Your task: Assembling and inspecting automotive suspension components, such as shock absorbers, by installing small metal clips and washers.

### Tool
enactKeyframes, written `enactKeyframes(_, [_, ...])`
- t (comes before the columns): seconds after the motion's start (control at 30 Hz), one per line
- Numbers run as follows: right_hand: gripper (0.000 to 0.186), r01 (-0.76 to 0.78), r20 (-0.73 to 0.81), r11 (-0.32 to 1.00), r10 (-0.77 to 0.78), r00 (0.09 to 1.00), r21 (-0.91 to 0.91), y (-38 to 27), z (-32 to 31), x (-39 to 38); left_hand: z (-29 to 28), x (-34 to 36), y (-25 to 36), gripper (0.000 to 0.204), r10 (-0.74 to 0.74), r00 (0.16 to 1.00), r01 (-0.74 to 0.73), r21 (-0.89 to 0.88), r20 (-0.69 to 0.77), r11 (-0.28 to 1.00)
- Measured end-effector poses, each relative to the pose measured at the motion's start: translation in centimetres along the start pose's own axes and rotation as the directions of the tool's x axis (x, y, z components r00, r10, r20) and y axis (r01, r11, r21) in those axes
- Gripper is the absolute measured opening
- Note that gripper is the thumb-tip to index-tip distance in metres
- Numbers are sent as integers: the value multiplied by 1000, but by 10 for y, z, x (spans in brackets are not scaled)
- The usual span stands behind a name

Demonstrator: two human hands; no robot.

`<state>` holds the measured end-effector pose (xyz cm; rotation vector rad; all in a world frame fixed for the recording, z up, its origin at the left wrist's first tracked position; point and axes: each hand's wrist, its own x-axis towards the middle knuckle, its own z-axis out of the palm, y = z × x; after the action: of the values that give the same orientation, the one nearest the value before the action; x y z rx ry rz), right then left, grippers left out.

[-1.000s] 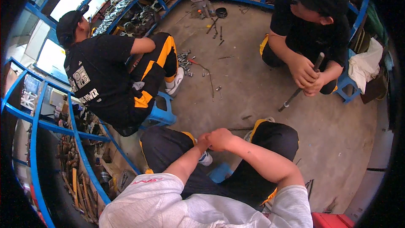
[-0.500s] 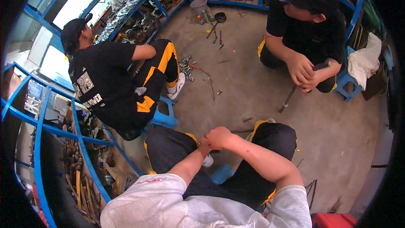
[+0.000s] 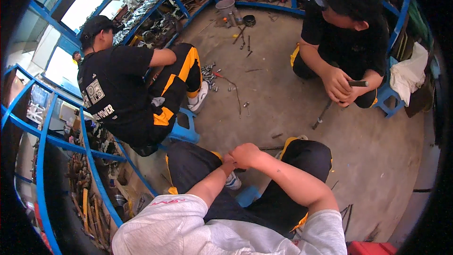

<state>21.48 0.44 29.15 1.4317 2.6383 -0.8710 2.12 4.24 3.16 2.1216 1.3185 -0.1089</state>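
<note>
Hands together above the knees, thin dark rod just beyond

Right hand (image 3: pixel 246 155) closed over left hand (image 3: pixel 229 159), fingers curled; left mostly covered. Cannot tell whether either grips anything. Nearest item: thin dark rod (image 3: pixel 270 148), straight, dull, lying crosswise in view between the right hand and the right knee (image 3: pixel 309 158). Left end passes out of sight behind the hand; contact unclear.

Containers: grey bucket (image 3: pixel 225 5) at the far side, contents too small to make out; shallow black round dish (image 3: pixel 249 20) just beside it. Red box (image 3: pixel 372 248) at the lower right, partly out of view. Blue-framed racks (image 3: pixel 94 166) on the left hold rods and mixed metal parts.

Floor (image 3: pixel 278 89): grey-brown, worn, stained. Silver metal pieces (image 3: pixel 209 76) heaped near the left co-worker's shoe (image 3: pixel 200 98); red-ended wire (image 3: pixel 236 89) beside them. Two co-workers on blue stools, left (image 3: pixel 184 130) and right (image 3: pixel 390 100); the right one holds a dark bar (image 3: pixel 322 113) in both hands. White cloth (image 3: pixel 408 75) hangs by that stool.
</note>
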Motion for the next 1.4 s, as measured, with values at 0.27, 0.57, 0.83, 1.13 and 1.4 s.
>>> enactKeyframes(0.27, [28, -2, 35, 999, 1, 999, 43, 3, 2, 6, -7, -24, 7, 26, 194, 951, -200, -4, -242, 980])
enactKeyframes(0.57, [32, -41, 8, 996, 40, 999, 75, 1, 6, 8, -26, -53, 29, 22, 181, 892, -286, -206, -414, 936])
enactKeyframes(0.83, [32, -68, 14, 995, 68, 998, 72, 15, 20, 1, -28, -45, 40, 22, 312, 908, -279, 153, -279, 948])
enactKeyframes(1.13, [34, -63, 36, 996, 61, 997, 60, 1, 13, 12, -1, -24, 5, 38, -277, 904, 53, -556, -326, 830])
enactKeyframes(1.4, [36, -22, 0, 1000, 22, 1000, -15, 0, 20, 11, -41, 0, 39, 37, -342, 921, 271, -323, -186, 907])
